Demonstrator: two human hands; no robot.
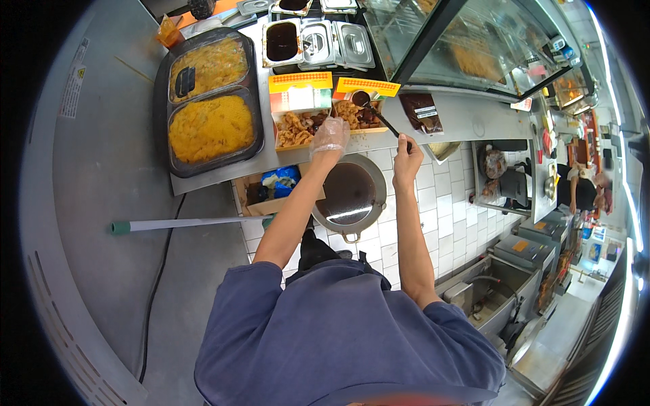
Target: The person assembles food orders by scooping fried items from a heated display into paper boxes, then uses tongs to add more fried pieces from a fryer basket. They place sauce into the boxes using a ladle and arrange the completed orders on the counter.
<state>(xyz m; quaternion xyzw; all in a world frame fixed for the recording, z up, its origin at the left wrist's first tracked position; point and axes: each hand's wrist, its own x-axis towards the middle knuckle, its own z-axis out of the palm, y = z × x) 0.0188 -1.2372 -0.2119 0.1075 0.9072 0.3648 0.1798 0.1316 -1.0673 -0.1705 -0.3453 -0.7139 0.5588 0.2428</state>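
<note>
Two open takeaway boxes of fried chicken pieces with dark sauce stand side by side at the counter's front edge: a left box and a right box. My left hand, in a clear plastic glove, is closed at the edge where the boxes meet, seemingly gripping the right one; its fingertips are partly hidden. Bare, my right hand is shut on the thin black handle of a ladle. The ladle's bowl, dark with sauce, is tilted over the right box.
Left of the boxes sits a black tray with two yellow food fillings. Behind are a steel pan of dark sauce and metal lids. A dark sauce pouch lies to the right. Below the counter stands a large liquid-filled pot.
</note>
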